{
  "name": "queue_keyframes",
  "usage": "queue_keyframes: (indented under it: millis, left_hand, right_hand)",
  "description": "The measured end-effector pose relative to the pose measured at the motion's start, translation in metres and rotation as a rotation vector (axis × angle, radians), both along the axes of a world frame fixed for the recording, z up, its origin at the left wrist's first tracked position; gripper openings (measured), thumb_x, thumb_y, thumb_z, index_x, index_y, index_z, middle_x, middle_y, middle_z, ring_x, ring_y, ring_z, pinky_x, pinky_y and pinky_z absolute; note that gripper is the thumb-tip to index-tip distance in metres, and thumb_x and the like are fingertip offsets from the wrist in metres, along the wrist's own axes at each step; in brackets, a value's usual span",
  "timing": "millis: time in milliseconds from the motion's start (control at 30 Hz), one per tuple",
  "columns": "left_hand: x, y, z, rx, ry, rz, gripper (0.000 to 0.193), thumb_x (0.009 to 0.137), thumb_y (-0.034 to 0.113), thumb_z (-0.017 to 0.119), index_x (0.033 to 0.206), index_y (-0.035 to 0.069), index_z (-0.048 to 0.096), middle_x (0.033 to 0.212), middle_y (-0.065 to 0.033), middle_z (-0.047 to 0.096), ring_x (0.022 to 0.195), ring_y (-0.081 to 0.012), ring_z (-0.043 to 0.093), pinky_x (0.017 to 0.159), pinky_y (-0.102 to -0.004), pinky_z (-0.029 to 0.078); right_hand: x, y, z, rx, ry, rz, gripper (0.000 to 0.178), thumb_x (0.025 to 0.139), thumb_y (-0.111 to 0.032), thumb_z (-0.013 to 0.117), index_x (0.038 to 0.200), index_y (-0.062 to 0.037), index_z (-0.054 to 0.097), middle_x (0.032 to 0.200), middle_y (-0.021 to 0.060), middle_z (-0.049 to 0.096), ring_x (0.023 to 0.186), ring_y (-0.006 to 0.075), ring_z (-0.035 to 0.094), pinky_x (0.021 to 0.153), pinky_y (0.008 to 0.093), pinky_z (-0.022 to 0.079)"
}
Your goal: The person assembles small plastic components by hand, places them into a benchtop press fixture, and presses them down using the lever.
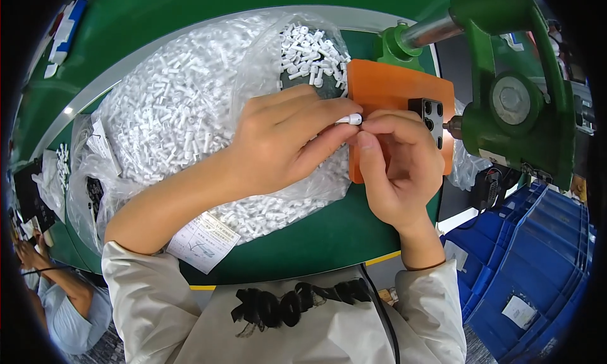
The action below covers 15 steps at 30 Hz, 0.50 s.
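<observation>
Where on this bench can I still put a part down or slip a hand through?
Bare green top runs along the near edge, between the bag of white parts and the person's chest. Crowded: the bag fills the left and middle, and both hands cover the orange plate beside the green press.

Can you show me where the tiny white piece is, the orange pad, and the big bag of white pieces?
small white piece (pixel 351 119), head view, on its rounded end between the fingertips.
orange pad (pixel 389 86), head view, on its bare upper face.
bag of white pieces (pixel 171 111), head view, on the full middle.
</observation>
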State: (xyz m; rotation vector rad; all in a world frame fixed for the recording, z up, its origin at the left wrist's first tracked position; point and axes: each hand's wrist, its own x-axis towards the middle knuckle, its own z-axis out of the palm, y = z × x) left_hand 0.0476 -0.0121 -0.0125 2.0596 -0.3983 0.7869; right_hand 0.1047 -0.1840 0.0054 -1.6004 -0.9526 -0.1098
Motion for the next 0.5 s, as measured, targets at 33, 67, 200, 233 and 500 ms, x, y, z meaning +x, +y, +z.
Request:
queue_keyframes:
  millis: [33, 67, 200, 233, 500]
  left_hand:
    - [-0.0001, -0.0002, -0.0001, 0.000, 0.001, -0.002, 0.024, 0.076, -0.002, 0.073, 0.099, -0.003, 0.069, 0.075, -0.0107, 0.065, 0.059, -0.0210, 0.058, 0.049, -0.0287, 0.044]
    - [-0.0006, -0.0010, -0.0006, -0.003, 0.006, -0.002, 0.024, 0.075, -0.001, 0.073, 0.099, -0.003, 0.069, 0.075, -0.0107, 0.065, 0.058, -0.0211, 0.057, 0.049, -0.0288, 0.044]
    - [-0.0017, 0.0001, 0.0028, 0.025, 0.052, -0.010, 0.024, 0.075, -0.002, 0.073, 0.099, -0.002, 0.068, 0.076, -0.0107, 0.065, 0.058, -0.0213, 0.057, 0.049, -0.0292, 0.043]
    - [-0.0006, -0.0001, 0.0020, 0.024, 0.051, -0.012, 0.024, 0.075, -0.002, 0.073, 0.099, -0.002, 0.068, 0.076, -0.0107, 0.065, 0.058, -0.0213, 0.057, 0.049, -0.0292, 0.043]
    - [-0.0007, -0.0007, -0.0024, -0.013, -0.002, -0.043, 0.022, 0.079, 0.003, 0.075, 0.098, -0.003, 0.065, 0.076, -0.0116, 0.064, 0.057, -0.0223, 0.057, 0.049, -0.0301, 0.043]
  right_hand:
    - [-0.0013, -0.0016, 0.0019, -0.017, 0.016, -0.004, 0.019, 0.079, 0.010, 0.067, 0.097, 0.0032, 0.062, 0.089, 0.0115, 0.065, 0.063, 0.0108, 0.056, 0.050, 0.0211, 0.042]
    - [-0.0016, -0.0029, 0.0027, -0.034, 0.033, -0.006, 0.019, 0.079, 0.010, 0.066, 0.097, 0.0033, 0.062, 0.089, 0.0118, 0.065, 0.064, 0.0108, 0.057, 0.050, 0.0212, 0.042]
    - [0.0004, -0.0045, 0.0021, -0.012, 0.024, 0.025, 0.019, 0.079, 0.012, 0.064, 0.097, 0.0035, 0.061, 0.089, 0.0126, 0.065, 0.066, 0.0111, 0.059, 0.051, 0.0215, 0.044]
    - [0.0023, -0.0061, 0.0020, -0.020, -0.031, 0.028, 0.020, 0.079, 0.012, 0.063, 0.097, 0.0037, 0.061, 0.089, 0.0126, 0.065, 0.066, 0.0118, 0.059, 0.052, 0.0217, 0.045]
    - [0.0000, 0.0008, 0.0038, -0.036, 0.049, -0.053, 0.025, 0.077, 0.014, 0.063, 0.099, 0.0031, 0.064, 0.092, 0.0130, 0.064, 0.070, 0.0157, 0.061, 0.054, 0.0228, 0.047]
